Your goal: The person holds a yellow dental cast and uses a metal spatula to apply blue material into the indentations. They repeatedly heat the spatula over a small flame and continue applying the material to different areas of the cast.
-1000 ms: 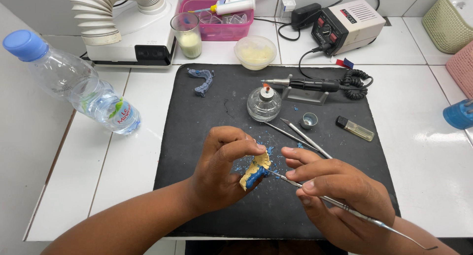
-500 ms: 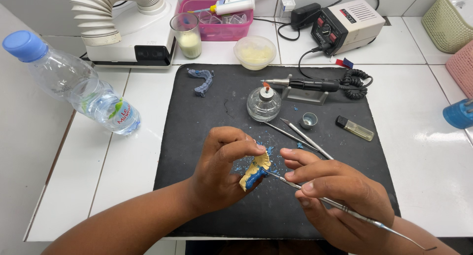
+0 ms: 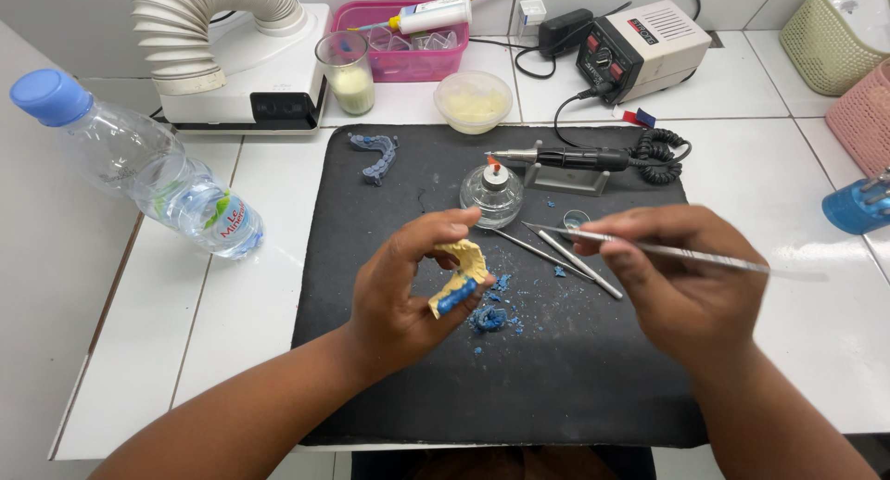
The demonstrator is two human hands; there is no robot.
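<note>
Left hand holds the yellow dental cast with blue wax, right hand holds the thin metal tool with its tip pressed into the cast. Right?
Not quite. In the head view the left hand does hold the yellow dental cast with blue wax, and the right hand holds the thin metal tool, but its tip is lifted clear of the cast, above the black mat.

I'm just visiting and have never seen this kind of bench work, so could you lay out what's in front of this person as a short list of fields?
Left hand: left hand pinches a yellow dental cast with a blue wax piece on it, lifted above the mat.
Right hand: right hand grips a thin metal instrument, tip pointing left, apart from the cast.
Surface: black mat on a white tiled counter.
Debris: blue wax shavings under the cast.
Nearby: glass spirit lamp, two spare metal tools, blue arch piece, water bottle.
</note>
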